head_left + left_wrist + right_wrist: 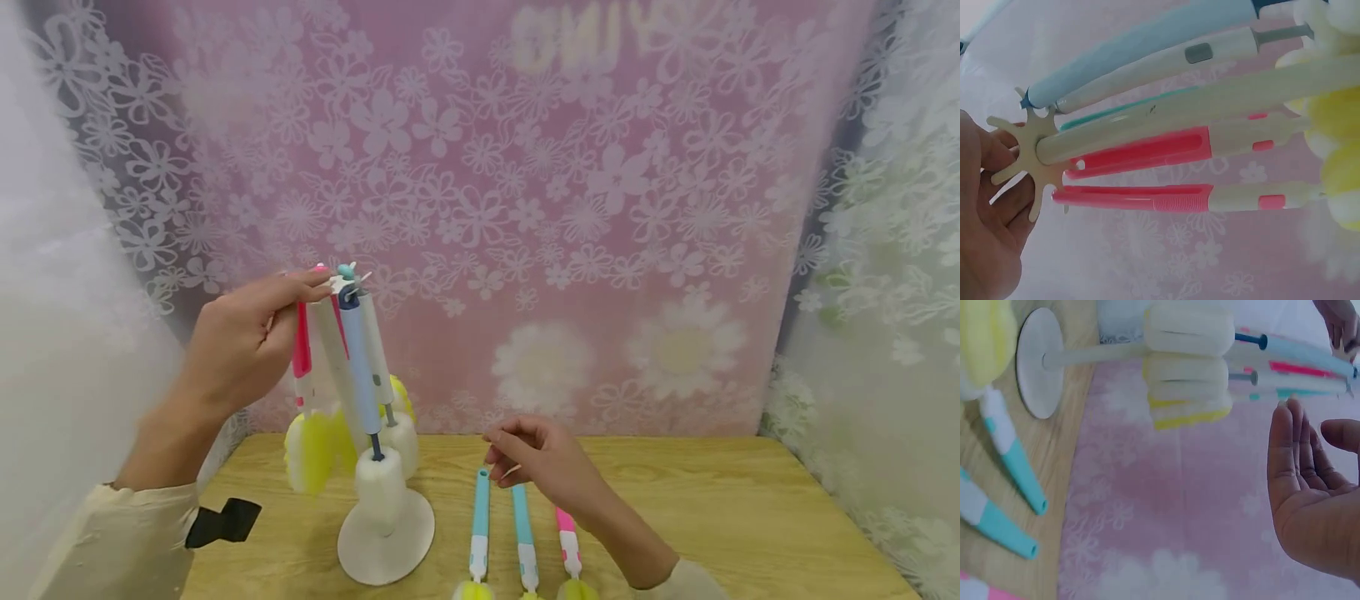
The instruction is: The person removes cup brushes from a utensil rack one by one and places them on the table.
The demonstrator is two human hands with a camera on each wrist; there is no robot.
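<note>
My left hand (pixel 243 346) holds the hooked top of a white stand (pixel 408 542). In the left wrist view its fingers sit behind the star-shaped hook plate (pixel 1030 147). Several sponge bottle brushes hang from the hooks, sponge heads down: a light-blue-handled brush (pixel 362 367), a white-handled brush (pixel 377 350) and pink-handled brushes (pixel 1135 199) among them. A teal handle shows partly behind the pole. My right hand (pixel 551 462), fingers loosely bent and holding nothing, hovers just above the handle ends of a teal brush (pixel 480 508) and another teal brush (pixel 522 525) on the table.
A pink-handled brush (pixel 567 533) lies to the right of the teal ones, its yellow sponge cut off by the frame. The wooden table (pixel 712 517) backs onto a pink floral curtain (pixel 465 333). Pale patterned curtains hang on both sides.
</note>
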